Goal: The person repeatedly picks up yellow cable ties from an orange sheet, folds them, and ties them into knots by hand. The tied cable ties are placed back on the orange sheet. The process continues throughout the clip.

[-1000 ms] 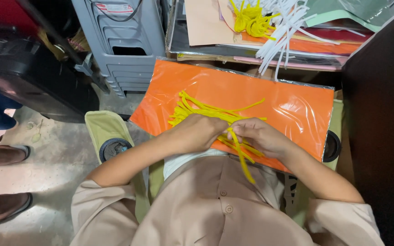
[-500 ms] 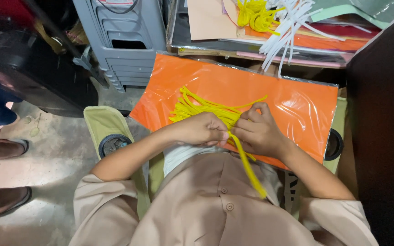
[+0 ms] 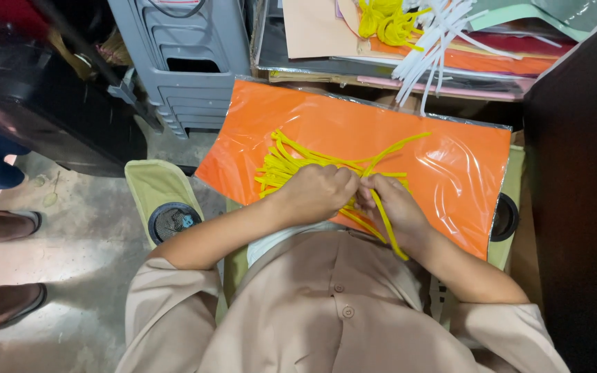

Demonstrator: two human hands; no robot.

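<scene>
A bundle of thin yellow strips (image 3: 291,162) lies fanned across an orange plastic-wrapped sheet (image 3: 450,166) resting on my lap. My left hand (image 3: 316,193) is curled over the strips near their middle, pinching them. My right hand (image 3: 395,207) meets it fingertip to fingertip and grips the same strips, with one yellow strip (image 3: 390,231) running down over its back toward my body. Where the fingers touch, the strips are hidden.
A shelf behind the sheet holds stacked coloured sheets (image 3: 492,59), white strips (image 3: 430,48) and more yellow strips (image 3: 385,21). A grey plastic stool (image 3: 188,62) stands at the upper left. Another person's feet in sandals (image 3: 1,221) are on the concrete floor at left. A dark panel (image 3: 582,207) rises at right.
My hands have shifted slightly and drawn closer together on the strips. The long strip hanging toward my body now lies shorter across my right hand.
</scene>
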